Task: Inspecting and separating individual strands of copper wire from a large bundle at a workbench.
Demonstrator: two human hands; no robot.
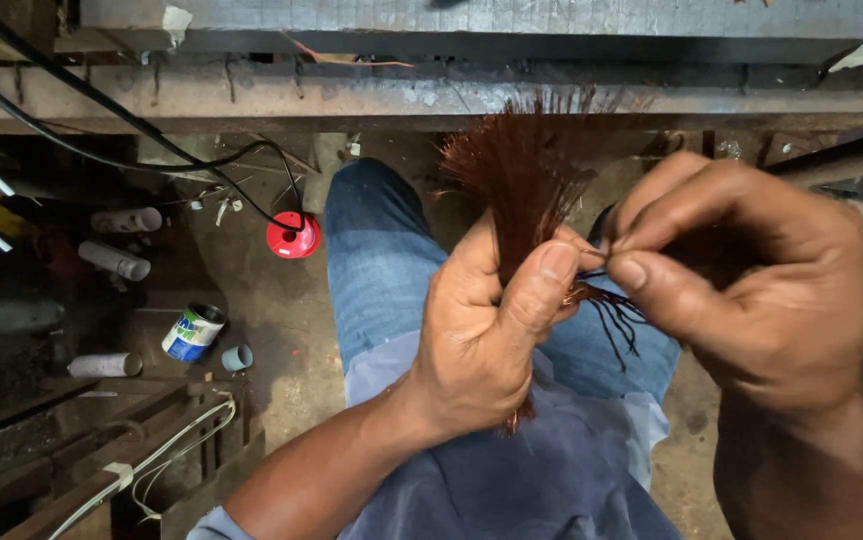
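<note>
Copper wire bundle (524, 170) clenched in left hand (487, 335); right hand (752, 290) pinching strands.

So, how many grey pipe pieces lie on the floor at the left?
3: top pipe piece, middle pipe piece just below it, lowest pipe piece near the tin can. Others may be hidden in shadow.

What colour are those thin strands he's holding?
The strands are reddish-brown, coppery; clearest in the head view.

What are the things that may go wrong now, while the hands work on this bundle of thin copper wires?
1. The right hand pinches only a few strands; such thin wire may snap or kink.
2. The loose ends of the copper wire bundle fan out above the left hand and could prick bare fingers.
3. Strands may slip from the left fist and tangle.
</note>
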